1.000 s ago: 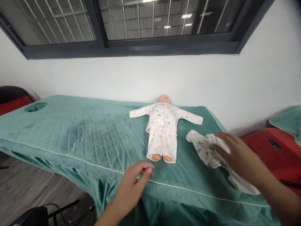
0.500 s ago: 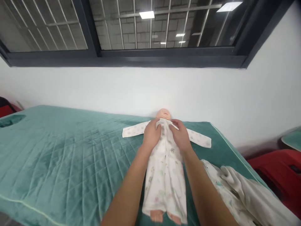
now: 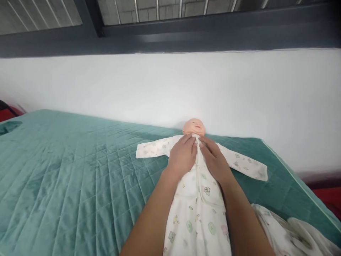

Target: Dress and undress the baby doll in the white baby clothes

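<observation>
A baby doll (image 3: 194,126) lies on its back, its bare head close to the wall. It wears a white long-sleeved baby romper (image 3: 198,213) printed with small animals and green shapes, both sleeves spread out sideways. My left hand (image 3: 182,154) rests on the left side of the chest, fingers stretched towards the collar. Opposite it, my right hand (image 3: 214,158) lies on the right side of the chest, fingers also extended near the neckline. Between the hands runs the romper's front seam. The fingers partly hide the collar, and the doll's feet are out of view.
A green quilted cover (image 3: 87,177) spreads under the doll. Crumpled white printed cloth (image 3: 295,231) lies at the lower right. Behind the head stands a white wall (image 3: 133,89) below a dark window frame (image 3: 170,37). Something red (image 3: 329,199) shows beyond the right edge.
The view has tilted down and come closer to the doll. My fingers, which were bent at the collar, now lie flatter on the chest. The feet have left the view.
</observation>
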Motion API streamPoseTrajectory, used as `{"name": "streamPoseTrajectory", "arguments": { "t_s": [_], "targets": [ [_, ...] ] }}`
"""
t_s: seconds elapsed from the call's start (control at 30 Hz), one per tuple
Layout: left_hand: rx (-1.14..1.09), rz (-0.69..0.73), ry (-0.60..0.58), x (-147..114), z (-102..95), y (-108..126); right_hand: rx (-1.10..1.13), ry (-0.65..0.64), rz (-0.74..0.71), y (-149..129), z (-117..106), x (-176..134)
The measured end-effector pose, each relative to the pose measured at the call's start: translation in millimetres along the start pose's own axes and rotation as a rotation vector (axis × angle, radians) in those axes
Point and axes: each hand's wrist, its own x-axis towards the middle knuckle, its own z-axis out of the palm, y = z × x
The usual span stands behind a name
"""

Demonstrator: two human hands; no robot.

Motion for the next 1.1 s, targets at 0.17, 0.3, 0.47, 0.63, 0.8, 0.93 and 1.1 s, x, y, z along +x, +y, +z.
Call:
{"name": "streamPoseTrajectory", "arguments": {
  "t_s": [0.17, 0.3, 0.47, 0.63, 0.8, 0.93, 1.1],
  "targets": [
    [0.037, 0.009, -0.026, 1.2, 2.1, -3.0, -0.038, -0.017, -0.122, 4.1, 0.4, 2.0],
    [0.053, -0.002, -0.048, 1.8, 0.5, -3.0, -0.03, -0.014, -0.127, 1.5, 1.4, 2.6],
    [0.042, -0.011, -0.073, 1.8, -1.8, -2.8, -0.019, -0.02, -0.098, -2.5, 1.2, 4.1],
    [0.048, -0.013, -0.106, 1.0, -4.7, 0.2, -0.061, -0.053, -0.109, -0.3, 1.2, 5.4],
    [-0.014, -0.039, -0.085, 0.8, -3.9, 1.4, -0.101, -0.039, -0.088, -0.2, 1.2, 4.7],
    [-0.163, -0.059, -0.053, 1.9, -1.8, -5.2, -0.004, -0.004, -0.088, -3.2, -1.3, 2.9],
    [-0.319, -0.054, -0.113, 3.7, -8.0, -4.4, 0.13, 0.057, -0.035, -5.3, -2.4, 0.2]
  ]
}}
